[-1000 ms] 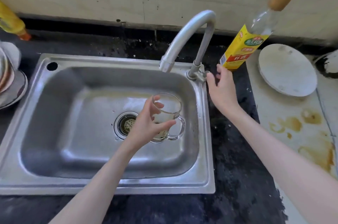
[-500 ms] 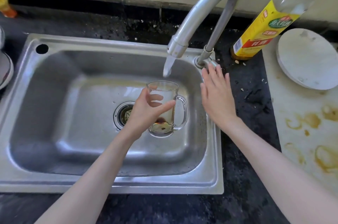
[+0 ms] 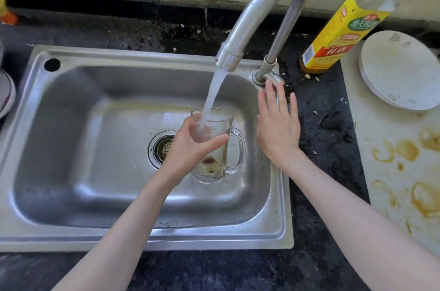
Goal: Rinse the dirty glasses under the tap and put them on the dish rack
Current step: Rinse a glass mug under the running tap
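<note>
- Tap [image 3: 266,2] now running full: thick white stream into the glass mug [image 3: 215,145]; 0.5 s ago just a first short spurt at the spout.
- Left hand [image 3: 190,148] grips mug body as before, fingers wrapped round it, over the sink [image 3: 71,148], right of the drain [image 3: 163,148].
- Right hand [image 3: 277,124] flat, fingers straight, holding nothing; fingertips at the tap's lever [image 3: 273,77], much as 0.5 s ago.
- Mug: clear glass w/ loop handle, reddish-brown bits at bottom.
- Sink & curved tap: brushed steel. Counter [image 3: 321,148]: dark, speckled.
- Yellow-labelled bottle [image 3: 338,36] beside tap; round white plate [image 3: 402,69] on stained pale board [image 3: 392,183].
</note>
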